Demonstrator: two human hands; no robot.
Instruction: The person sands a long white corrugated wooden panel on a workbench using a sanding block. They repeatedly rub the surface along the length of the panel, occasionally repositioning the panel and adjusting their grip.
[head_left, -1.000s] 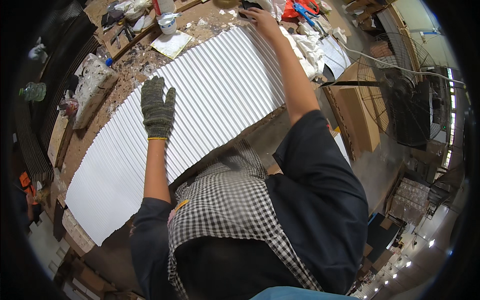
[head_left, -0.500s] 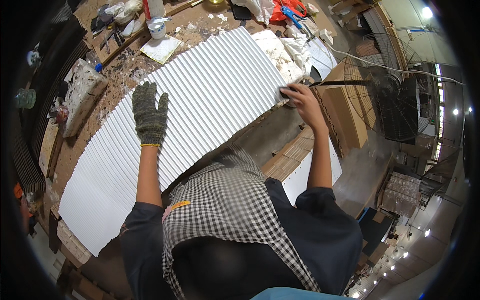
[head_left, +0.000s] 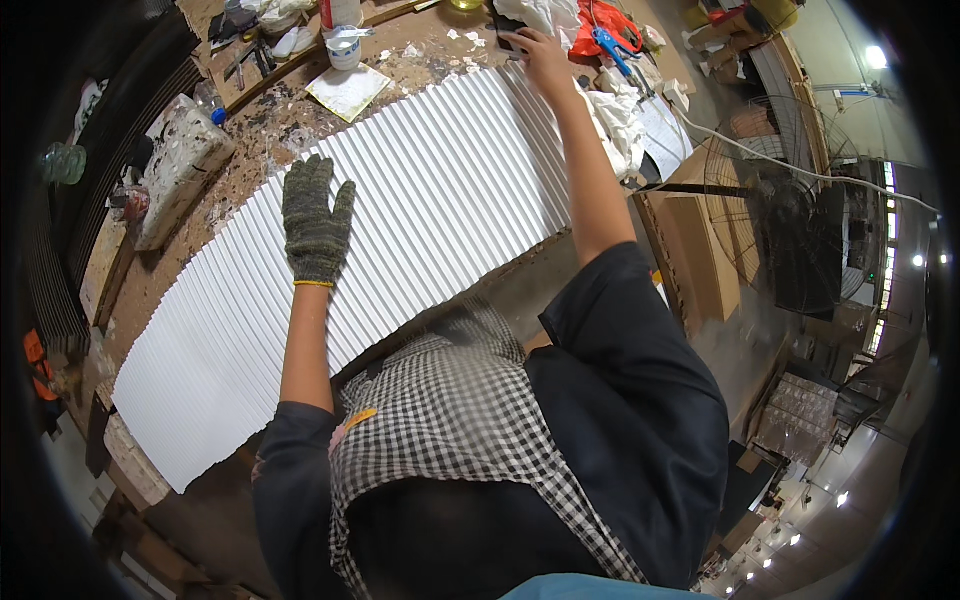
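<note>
A long white corrugated sheet (head_left: 440,180) lies across the workbench, its ridges running from the far edge to the near edge. My left hand (head_left: 316,222), in a dark grey knitted glove with a yellow cuff, rests flat on it left of the middle, fingers stretched out. My bare right hand (head_left: 545,65) is at the sheet's far right corner, fingers bent and drawn together. Whatever they pinch is too small and partly hidden to make out. Just beyond those fingertips lies a dark flat object (head_left: 510,22), partly covered by the hand.
On the stained workbench (head_left: 270,125) are a white cup (head_left: 343,48), a paint-marked paper square (head_left: 348,92) and a spattered white block (head_left: 185,170). A blue-handled tool (head_left: 610,48), a red bag (head_left: 625,25) and crumpled white material (head_left: 615,135) sit at right. A fan (head_left: 790,190) stands beyond.
My right hand has moved from the sheet's right end near its front corner to the far right corner. The left hand stays flat on the sheet; the whole view has shifted slightly.
</note>
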